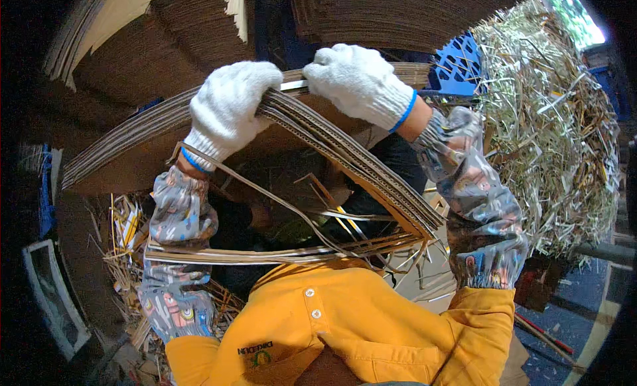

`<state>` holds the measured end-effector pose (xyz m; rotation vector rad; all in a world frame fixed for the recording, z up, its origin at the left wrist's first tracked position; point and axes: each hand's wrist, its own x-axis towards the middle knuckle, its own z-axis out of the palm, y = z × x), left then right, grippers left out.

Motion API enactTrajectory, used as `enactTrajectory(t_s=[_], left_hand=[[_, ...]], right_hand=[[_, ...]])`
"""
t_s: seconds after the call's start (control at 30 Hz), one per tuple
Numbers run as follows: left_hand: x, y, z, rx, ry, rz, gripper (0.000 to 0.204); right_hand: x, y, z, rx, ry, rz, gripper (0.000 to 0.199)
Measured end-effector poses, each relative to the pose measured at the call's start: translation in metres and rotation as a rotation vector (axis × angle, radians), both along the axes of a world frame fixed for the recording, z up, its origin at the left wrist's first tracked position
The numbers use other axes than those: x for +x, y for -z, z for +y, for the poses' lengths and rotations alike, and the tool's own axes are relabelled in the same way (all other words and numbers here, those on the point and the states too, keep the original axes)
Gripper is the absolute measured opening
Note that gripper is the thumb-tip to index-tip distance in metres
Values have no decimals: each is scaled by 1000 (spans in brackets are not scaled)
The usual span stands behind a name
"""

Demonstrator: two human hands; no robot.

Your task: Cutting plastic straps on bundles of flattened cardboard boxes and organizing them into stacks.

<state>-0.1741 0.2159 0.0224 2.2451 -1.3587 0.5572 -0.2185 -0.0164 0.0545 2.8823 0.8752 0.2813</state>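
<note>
My left hand (232,110), in a white knit glove with a blue cuff edge, is wrapped round the upper end of a stack of corrugated cardboard (352,154). From there the stack slants down to the right, its fluted edges showing. My right hand (358,84), gloved alike, is closed at a white-edged cardboard strip (295,85) between the two hands; its fingertips are partly hidden. Behind the hands lies another cardboard stack (126,137). Loose thin cardboard strips (265,256) lie across in front of my body, one reaching up to my left wrist.
Large cardboard piles (179,47) rise at the far side. A blue perforated plastic panel (458,64) stands beyond my right hand. To the right is a tall bale of shredded strips (544,140). More scraps (133,253) lie at the left, and red rods (544,333) at the lower right.
</note>
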Motion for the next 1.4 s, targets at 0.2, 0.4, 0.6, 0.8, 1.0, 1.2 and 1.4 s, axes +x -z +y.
enactTrajectory(t_s=[0.2,0.4,0.6,0.8,1.0,1.2,1.4], left_hand=[[4,3,-1,-40,32,-26,61],[3,1,-2,-37,30,-10,57],[-1,-7,-2,107,88,43,58],[-8,-2,1,98,63,15,62],[-7,-6,-1,135,12,-33,70],[3,4,6,6,-46,-75,77],[22,-24,112,338,-364,203,80]], right_hand=[[-3,3,0,120,60,67,16],[-2,9,-3,91,1,-40,15],[4,19,-4,102,85,-122,15],[2,18,-15,423,2,-13,25],[3,9,-17,191,-78,-29,23],[0,11,-24,388,-132,-149,22],[-36,42,-130,1463,589,-385,52]])
